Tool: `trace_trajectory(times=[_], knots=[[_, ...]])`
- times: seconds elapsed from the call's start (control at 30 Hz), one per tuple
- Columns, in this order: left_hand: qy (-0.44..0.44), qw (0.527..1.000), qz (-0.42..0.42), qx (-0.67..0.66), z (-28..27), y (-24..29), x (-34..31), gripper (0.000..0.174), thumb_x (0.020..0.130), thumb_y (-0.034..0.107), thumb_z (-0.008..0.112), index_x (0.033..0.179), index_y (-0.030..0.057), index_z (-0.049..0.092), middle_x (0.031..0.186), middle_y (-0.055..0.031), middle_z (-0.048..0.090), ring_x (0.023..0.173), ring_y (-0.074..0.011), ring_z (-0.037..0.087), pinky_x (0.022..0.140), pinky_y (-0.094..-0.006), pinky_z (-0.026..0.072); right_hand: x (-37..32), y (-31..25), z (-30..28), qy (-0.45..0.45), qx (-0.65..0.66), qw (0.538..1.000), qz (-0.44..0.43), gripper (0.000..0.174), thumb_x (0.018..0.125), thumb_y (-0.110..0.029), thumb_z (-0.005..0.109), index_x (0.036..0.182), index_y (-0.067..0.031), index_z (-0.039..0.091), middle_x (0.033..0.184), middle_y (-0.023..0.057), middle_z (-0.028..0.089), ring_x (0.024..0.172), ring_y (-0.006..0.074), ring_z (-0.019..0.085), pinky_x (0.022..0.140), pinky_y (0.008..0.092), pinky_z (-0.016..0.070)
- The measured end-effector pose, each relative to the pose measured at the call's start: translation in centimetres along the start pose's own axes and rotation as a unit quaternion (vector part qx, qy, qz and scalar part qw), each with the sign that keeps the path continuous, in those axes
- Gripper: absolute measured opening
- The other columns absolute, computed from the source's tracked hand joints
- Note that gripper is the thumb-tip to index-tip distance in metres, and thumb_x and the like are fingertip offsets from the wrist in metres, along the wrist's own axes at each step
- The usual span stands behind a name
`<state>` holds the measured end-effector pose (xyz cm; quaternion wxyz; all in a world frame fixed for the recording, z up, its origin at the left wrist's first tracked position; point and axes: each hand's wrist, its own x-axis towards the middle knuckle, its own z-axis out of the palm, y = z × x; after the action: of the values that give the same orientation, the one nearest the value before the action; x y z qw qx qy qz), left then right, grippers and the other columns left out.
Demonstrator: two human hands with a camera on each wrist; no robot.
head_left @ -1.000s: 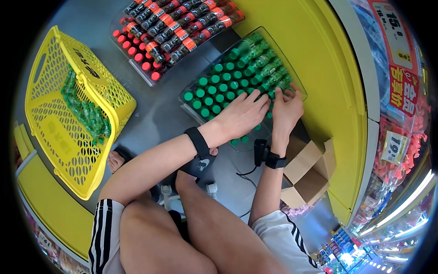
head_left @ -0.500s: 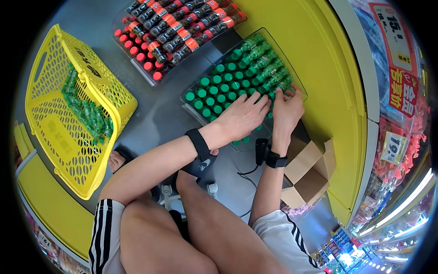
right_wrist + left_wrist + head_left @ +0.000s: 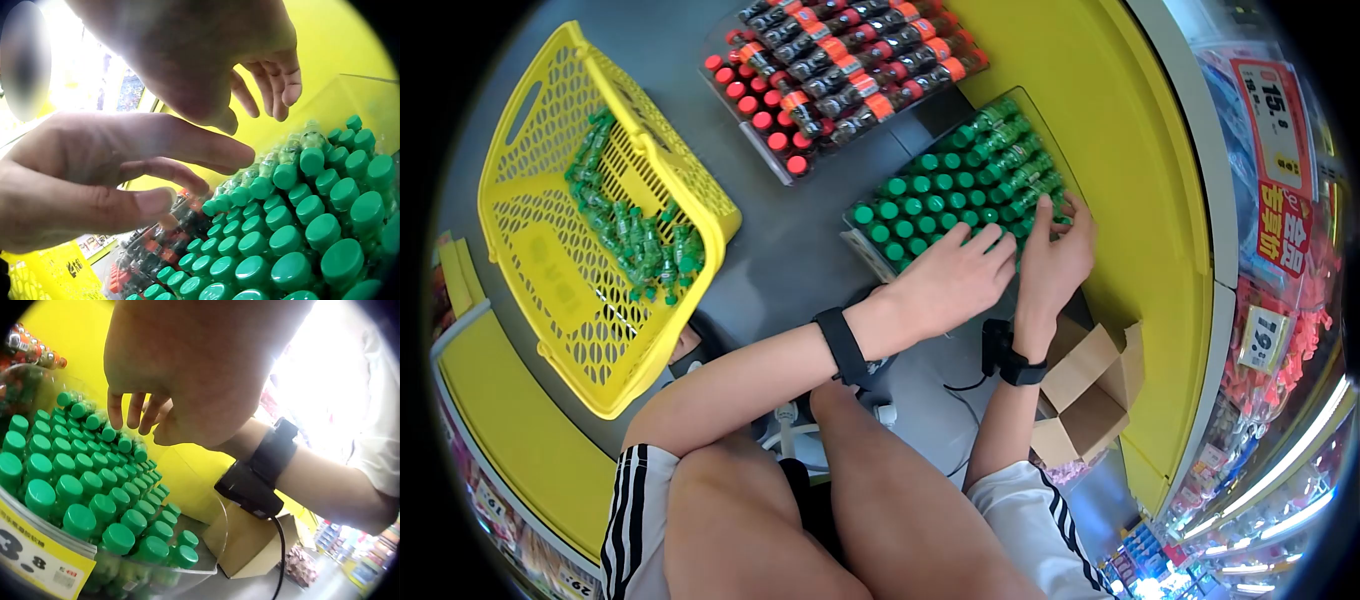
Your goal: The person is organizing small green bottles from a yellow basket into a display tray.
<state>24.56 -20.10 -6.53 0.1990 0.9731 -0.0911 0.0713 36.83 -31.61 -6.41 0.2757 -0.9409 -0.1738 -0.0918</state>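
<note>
Rows of small green-capped bottles point(image 3: 945, 182) fill a clear plastic bin point(image 3: 203, 565), some upright and others laid on top toward the back. Over the bin's near side is my left hand point(image 3: 950, 275), fingers loosely bent, nothing in its grasp. Close beside it, my right hand point(image 3: 1055, 260) hangs above the bin's right side with its fingertips near the laid bottles point(image 3: 1025, 165). Seen from the right wrist, the right hand's fingers point(image 3: 275, 87) droop apart with nothing between them, and the left thumb point(image 3: 134, 203) is spread from the fingers.
A yellow basket point(image 3: 605, 345) at left holds several green bottles point(image 3: 635, 235). Another clear bin of red-capped dark bottles point(image 3: 840, 70) stands at the back. An open cardboard box point(image 3: 1090, 400) sits at right by the yellow shelf base point(image 3: 1145, 180). A cable point(image 3: 281, 559) hangs from the right wrist camera.
The head view has shifted, so the basket and bins appear farther right. Both hands stay together over the green bottles, with the left hand now covering the bin's near corner more.
</note>
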Motion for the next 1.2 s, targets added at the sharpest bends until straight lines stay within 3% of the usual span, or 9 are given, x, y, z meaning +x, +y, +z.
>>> trace_trajectory(times=[0.07,0.13,0.2,0.37,0.57,0.63,0.8,1.0,1.2], knots=[[0.022,1.0,0.0,0.009,-2.0,-0.3,-0.6,0.03,0.083,0.011,0.077,0.111,0.0025,0.071,0.12,-0.0094,0.066,0.119,-0.0249,0.059,0.093,-0.0381,0.0513,-0.3,-1.6,-0.3,-0.016,0.031,0.999,-0.015,0.03,0.104,-0.023,0.077,0.126,-0.002,0.075,0.112,0.0126,0.069,0.082,0.0241,0.066,0.074,0.0392,0.0537],[0.013,1.0,-0.006,0.008,-3.9,-0.7,-1.4,0.026,0.082,0.011,0.078,0.107,0.0033,0.072,0.115,-0.0084,0.065,0.116,-0.0242,0.059,0.091,-0.0374,0.0508,-0.8,-3.5,-0.6,-0.027,0.066,0.996,-0.054,0.016,0.104,-0.014,0.078,0.116,-0.0049,0.078,0.106,0.0085,0.072,0.081,0.0199,0.068,0.067,0.0324,0.0516],[0.037,0.999,-0.017,0.001,-5.0,-1.1,-2.4,0.02,0.079,0.012,0.08,0.096,0.0046,0.073,0.106,-0.0063,0.064,0.11,-0.0227,0.06,0.086,-0.0352,0.0491,-1.2,-5.0,-1.0,-0.046,0.082,0.992,-0.088,0.013,0.104,-0.013,0.077,0.113,-0.0048,0.078,0.105,0.008,0.073,0.081,0.0197,0.068,0.066,0.0322,0.0514],[0.054,0.997,-0.045,0.037,-8.6,-2.5,-5.2,0.021,0.074,0.012,0.082,0.092,0.0056,0.073,0.1,-0.0048,0.063,0.106,-0.0222,0.06,0.083,-0.0343,0.0492,-1.9,-9.5,-1.0,-0.112,0.12,0.975,-0.152,0.008,0.104,-0.01,0.077,0.108,-0.0031,0.077,0.098,0.0082,0.074,0.08,0.0207,0.07,0.063,0.0324,0.0515],[0.057,0.988,-0.113,0.092,-12.3,-4.0,-9.3,0.041,0.065,0.022,0.09,0.097,0.0036,0.071,0.1,-0.0055,0.064,0.105,-0.0224,0.06,0.085,-0.0329,0.0506,-3.1,-15.6,-0.4,-0.171,0.139,0.959,-0.178,0.011,0.103,-0.008,0.077,0.106,0.0015,0.074,0.091,0.0124,0.075,0.073,0.0233,0.071,0.064,0.0337,0.0542],[0.061,0.987,-0.146,0.023,-13.1,-4.5,-10.6,0.054,0.058,0.025,0.094,0.1,0.002,0.069,0.102,-0.0065,0.066,0.104,-0.0228,0.061,0.086,-0.033,0.0516,-3.2,-17.2,-0.2,-0.213,0.139,0.948,-0.19,0.01,0.103,-0.006,0.076,0.105,0.0028,0.073,0.09,0.0136,0.075,0.071,0.0234,0.071,0.065,0.0341,0.0549],[0.152,0.967,-0.201,-0.035,-15.0,-7.6,-14.2,0.024,0.082,0.006,0.072,0.105,0.0017,0.066,0.101,-0.0113,0.062,0.103,-0.0286,0.064,0.085,-0.0388,0.0564,-3.7,-21.9,-0.1,-0.259,0.132,0.924,-0.251,0.007,0.099,-0.001,0.075,0.105,0.0025,0.073,0.09,0.0145,0.074,0.071,0.0255,0.07,0.067,0.0354,0.0557],[0.18,0.956,-0.222,-0.069,-17.6,-11.1,-18.3,0.025,0.084,0.002,0.071,0.109,-0.0022,0.066,0.103,-0.015,0.065,0.101,-0.0329,0.067,0.087,-0.0446,0.0585,-4.5,-26.2,0.7,-0.334,0.101,0.855,-0.383,0.013,0.086,-0.002,0.078,0.098,-0.0003,0.074,0.085,0.0127,0.069,0.084,0.035,0.067,0.077,0.0456,0.0546],[0.175,0.949,-0.258,-0.049,-17.5,-14.1,-21.7,0.026,0.082,-0.001,0.072,0.108,-0.0038,0.067,0.101,-0.0173,0.066,0.1,-0.0369,0.068,0.086,-0.048,0.0595,-5.5,-30.8,1.9,-0.376,0.077,0.813,-0.438,0.007,0.091,-0.005,0.075,0.093,-0.0006,0.07,0.087,0.0143,0.068,0.087,0.0355,0.068,0.08,0.0475,0.0558]])
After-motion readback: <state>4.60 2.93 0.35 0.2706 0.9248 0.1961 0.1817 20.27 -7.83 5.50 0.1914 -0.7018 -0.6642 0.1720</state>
